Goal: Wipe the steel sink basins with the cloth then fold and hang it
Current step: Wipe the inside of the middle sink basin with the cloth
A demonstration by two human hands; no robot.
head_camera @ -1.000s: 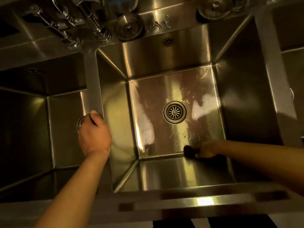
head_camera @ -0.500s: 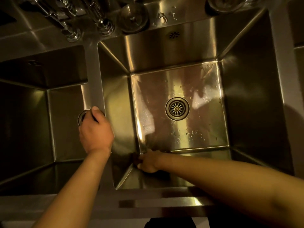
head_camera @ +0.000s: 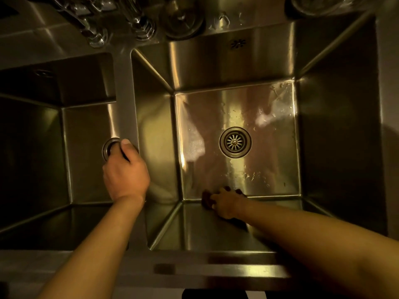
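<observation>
Cloth: a dark, bunched wiping cloth (head_camera: 206,198) lies under the right hand (head_camera: 227,203), at the near edge of the right basin floor where floor meets near wall
Key relation: the cloth is already in the right hand, and the unwiped floor runs away from it toward the round slotted steel drain (head_camera: 235,142); the left hand is well apart, across the divider
Long axis: cannot tell, the cloth is crumpled and mostly hidden
Right hand: fingers curled over the cloth, pressing it onto the steel
Left hand (head_camera: 126,171): rests on the brushed steel divider strip (head_camera: 125,93) between the basins, fingers bent over its edge, holding nothing that shows
Surface: the right steel basin (head_camera: 336,147) has water droplets and streaks scattered around the drain
Room: deep square walls; the left steel basin (head_camera: 86,158) is dim, chrome tap fittings (head_camera: 121,20) at the back
Stage, as I judge: wiping under way, folding and hanging not yet begun
</observation>
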